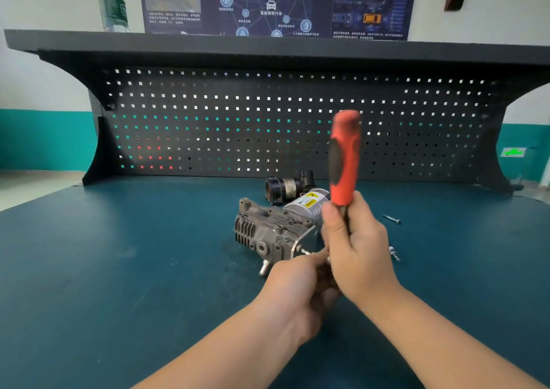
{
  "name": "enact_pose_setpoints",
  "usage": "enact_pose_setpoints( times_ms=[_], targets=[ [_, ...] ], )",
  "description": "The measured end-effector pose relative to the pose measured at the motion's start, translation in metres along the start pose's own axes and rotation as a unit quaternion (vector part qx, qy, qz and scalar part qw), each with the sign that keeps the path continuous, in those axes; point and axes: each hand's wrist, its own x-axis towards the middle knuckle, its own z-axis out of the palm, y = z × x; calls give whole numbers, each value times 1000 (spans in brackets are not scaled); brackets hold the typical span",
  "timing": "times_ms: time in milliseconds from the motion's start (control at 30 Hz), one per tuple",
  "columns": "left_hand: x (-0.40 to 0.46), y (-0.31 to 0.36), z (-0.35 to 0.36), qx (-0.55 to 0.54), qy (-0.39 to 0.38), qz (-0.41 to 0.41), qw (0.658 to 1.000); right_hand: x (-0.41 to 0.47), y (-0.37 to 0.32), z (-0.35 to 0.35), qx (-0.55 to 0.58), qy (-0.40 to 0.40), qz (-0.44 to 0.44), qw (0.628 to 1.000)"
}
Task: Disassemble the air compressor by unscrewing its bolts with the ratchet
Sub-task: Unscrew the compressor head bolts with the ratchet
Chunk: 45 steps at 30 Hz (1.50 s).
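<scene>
Lying mid-bench, the air compressor [278, 229] has the ratchet [344, 162] standing just right of it, the right hand [357, 250] wrapped round its shaft. Nearer than the compressor, the left hand [297, 278] pinches something at the tool's hidden head. A poorly seated socket could slip and round a bolt.

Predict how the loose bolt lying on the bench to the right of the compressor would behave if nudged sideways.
The loose bolt is a slim round shank, so it would probably roll rather than slide. Its wider head would likely make it curve in an arc. The bench mat looks flat and matte, which may slow it soon.
</scene>
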Motion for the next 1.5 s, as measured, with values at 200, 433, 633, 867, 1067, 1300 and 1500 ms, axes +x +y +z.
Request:
enact_pose_setpoints(
  times_ms=[200, 433, 633, 867, 1067, 1300, 1500],
  targets=[
    [-1, 0, 3, 12, 36, 11, 999, 13, 26, 1, 99, 98, 389, 911],
    [-2, 0, 4, 3, 41, 8, 999, 11, 39, 4, 250, 142, 599, 747],
    [-2, -1, 3, 17, 42, 22, 999, 9, 17, 1, 102, 102, 279, 949],
    [-4, 1, 1, 31, -8, 7, 999, 0, -2, -1, -79, -41, -135, 987],
    [-3, 3, 4, 22, 29, -4, 999, 7, 8, -1, 32, 36, 148, 988],
    [-3, 3, 4, 22, 35, -15, 999, 15, 35, -4, 224, 114, 616, 746],
    [-4, 3, 4, 19, 42, -11, 999, 14, 34, -2, 249, 107, 601, 752]
  ],
)
